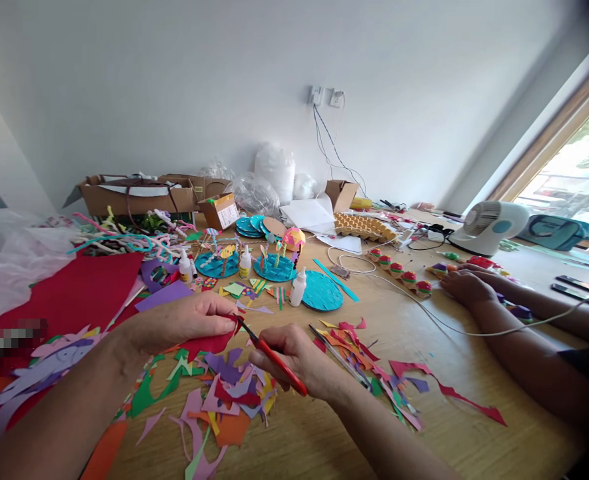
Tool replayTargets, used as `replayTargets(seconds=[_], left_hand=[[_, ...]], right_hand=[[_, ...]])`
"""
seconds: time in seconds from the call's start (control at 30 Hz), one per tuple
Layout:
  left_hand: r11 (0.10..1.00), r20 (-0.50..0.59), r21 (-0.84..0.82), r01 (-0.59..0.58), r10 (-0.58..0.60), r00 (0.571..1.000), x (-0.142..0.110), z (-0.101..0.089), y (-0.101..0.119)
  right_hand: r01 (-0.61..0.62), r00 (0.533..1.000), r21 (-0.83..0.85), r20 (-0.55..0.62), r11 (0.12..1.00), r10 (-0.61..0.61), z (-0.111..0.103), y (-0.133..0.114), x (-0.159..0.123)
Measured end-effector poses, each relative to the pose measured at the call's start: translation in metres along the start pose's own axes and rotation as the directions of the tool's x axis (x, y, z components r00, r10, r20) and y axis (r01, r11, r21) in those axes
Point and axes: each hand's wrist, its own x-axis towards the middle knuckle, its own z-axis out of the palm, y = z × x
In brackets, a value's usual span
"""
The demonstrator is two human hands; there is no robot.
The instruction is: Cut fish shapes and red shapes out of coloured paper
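My left hand (202, 316) pinches a piece of red felt or paper (208, 347) near the middle of the table; the material is hard to tell. In my right hand (294, 357) is a pair of scissors (279, 363) with red-orange handles, fingers wrapped round them. The dark blades meet the edge of the red piece at my left fingertips. Below both hands lies a heap of coloured scraps (232, 387). A clear pen-like stick (339, 357) rests right of the scissors among more scraps.
Glue bottles (298, 288) stand beyond my hands beside blue discs (322, 291) with small decorations. Another person's hands (467, 283) work at the right near painted egg-carton strips (408, 280). A white cable (439, 320) crosses the table. A fan (489, 227) and boxes (137, 200) stand farther back.
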Motion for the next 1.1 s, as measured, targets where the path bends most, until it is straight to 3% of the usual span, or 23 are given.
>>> replayTargets(seconds=[0.13,0.23,0.53,0.8,0.9,1.03,1.1], left_hand=[[0.999,0.012,0.044,-0.003,0.002,1.000,-0.003,-0.006,0.000],[0.995,-0.028,0.097,-0.024,0.027,0.999,-0.007,-0.012,0.000],[0.975,-0.106,0.216,-0.051,0.075,0.992,-0.007,-0.015,0.007],[0.965,-0.142,0.260,-0.044,0.083,0.986,0.003,-0.008,0.003],[0.962,-0.198,0.271,-0.042,0.098,0.975,0.006,-0.001,0.008],[0.945,-0.270,0.325,-0.046,0.139,0.953,0.011,0.013,0.013],[0.937,-0.283,0.345,-0.054,0.158,0.946,0.012,0.020,0.015]], right_hand=[[-0.067,0.990,0.117,0.132,0.991,0.051,-0.004,0.002,0.001],[-0.044,0.976,0.180,0.217,0.983,0.004,-0.009,0.006,0.002],[-0.042,0.940,0.161,0.340,0.986,-0.015,-0.016,0.009,0.004],[-0.022,0.989,0.238,0.148,0.971,-0.014,-0.010,0.010,0.006],[0.033,0.999,0.322,0.021,0.946,-0.042,-0.005,0.011,0.009],[0.105,0.971,0.377,-0.238,0.920,-0.014,0.003,0.013,0.015],[0.108,0.952,0.369,-0.305,0.923,0.011,0.005,0.014,0.017]])
